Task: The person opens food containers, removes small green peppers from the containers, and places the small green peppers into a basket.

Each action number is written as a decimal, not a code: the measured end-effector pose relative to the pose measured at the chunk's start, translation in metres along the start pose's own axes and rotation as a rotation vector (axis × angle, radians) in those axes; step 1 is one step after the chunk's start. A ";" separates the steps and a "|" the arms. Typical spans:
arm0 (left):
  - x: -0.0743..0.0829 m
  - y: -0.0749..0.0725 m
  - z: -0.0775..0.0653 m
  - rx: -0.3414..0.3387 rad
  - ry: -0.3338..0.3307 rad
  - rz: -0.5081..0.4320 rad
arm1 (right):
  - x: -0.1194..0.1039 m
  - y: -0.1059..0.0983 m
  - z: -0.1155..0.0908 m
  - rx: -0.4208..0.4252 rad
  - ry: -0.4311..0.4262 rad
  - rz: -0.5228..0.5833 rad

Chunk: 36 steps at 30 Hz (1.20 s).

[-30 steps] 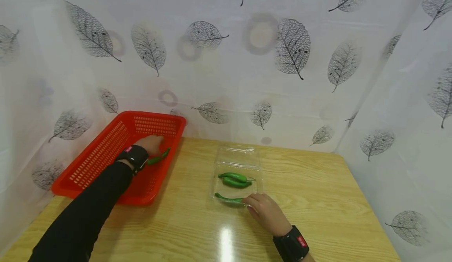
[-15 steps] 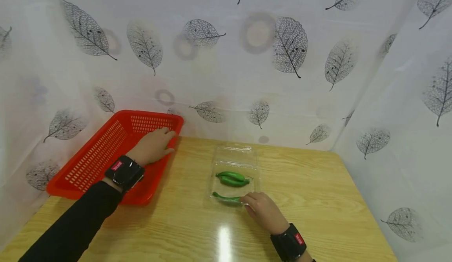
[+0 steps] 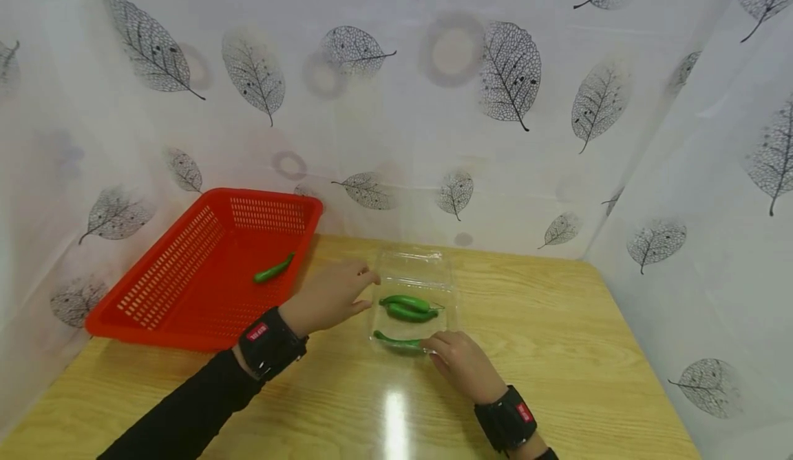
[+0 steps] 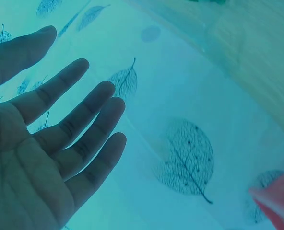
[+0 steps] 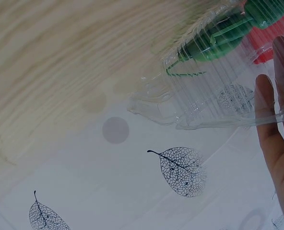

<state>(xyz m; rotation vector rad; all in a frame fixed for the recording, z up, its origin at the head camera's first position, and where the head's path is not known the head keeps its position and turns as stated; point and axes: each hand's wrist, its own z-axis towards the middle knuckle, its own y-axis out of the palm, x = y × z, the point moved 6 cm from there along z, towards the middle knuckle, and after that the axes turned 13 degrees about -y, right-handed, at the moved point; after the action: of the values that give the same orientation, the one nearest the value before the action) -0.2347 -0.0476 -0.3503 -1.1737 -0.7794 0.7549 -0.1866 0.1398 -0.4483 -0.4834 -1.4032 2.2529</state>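
Observation:
A clear plastic box (image 3: 403, 326) lies on the table with its lid (image 3: 411, 267) folded back. Two green chili peppers (image 3: 409, 303) lie together inside, and a third chili pepper (image 3: 393, 342) lies along the front wall. The right hand (image 3: 463, 365) grips the box's front right edge; in the right wrist view its fingers (image 5: 266, 103) touch the clear wall. The left hand (image 3: 328, 296) hovers at the box's left side, holding nothing. Its fingers are spread and slightly bent in the left wrist view. One more green chili pepper (image 3: 272, 271) lies in the red basket (image 3: 155, 339).
The red basket stands on the left of the wooden table (image 3: 539, 315), close to the left hand's wristband (image 3: 272, 344). A white curtain (image 3: 396, 129) with leaf prints closes off the back and both sides.
The left hand has come up out of the basket and moved right to the box, uncovering the chili pepper there. The right hand stays on the box edge.

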 end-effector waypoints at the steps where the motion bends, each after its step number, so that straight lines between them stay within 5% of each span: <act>1: 0.004 0.003 0.002 -0.004 0.011 -0.008 | 0.000 0.000 0.000 0.002 0.000 -0.001; 11: 0.026 0.050 0.027 -0.100 0.088 -0.014 | 0.001 0.003 -0.001 -0.002 -0.004 -0.029; 23: 0.032 0.100 0.049 -0.186 0.161 0.131 | -0.001 0.001 -0.001 0.020 -0.024 -0.032; 36: 0.035 0.128 0.055 -0.332 0.094 0.187 | 0.000 0.001 -0.002 0.029 -0.029 -0.035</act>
<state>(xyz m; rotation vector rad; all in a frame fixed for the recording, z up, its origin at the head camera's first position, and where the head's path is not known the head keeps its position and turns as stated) -0.2763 0.0373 -0.4585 -1.5868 -0.7411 0.7348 -0.1856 0.1407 -0.4496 -0.4148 -1.3807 2.2575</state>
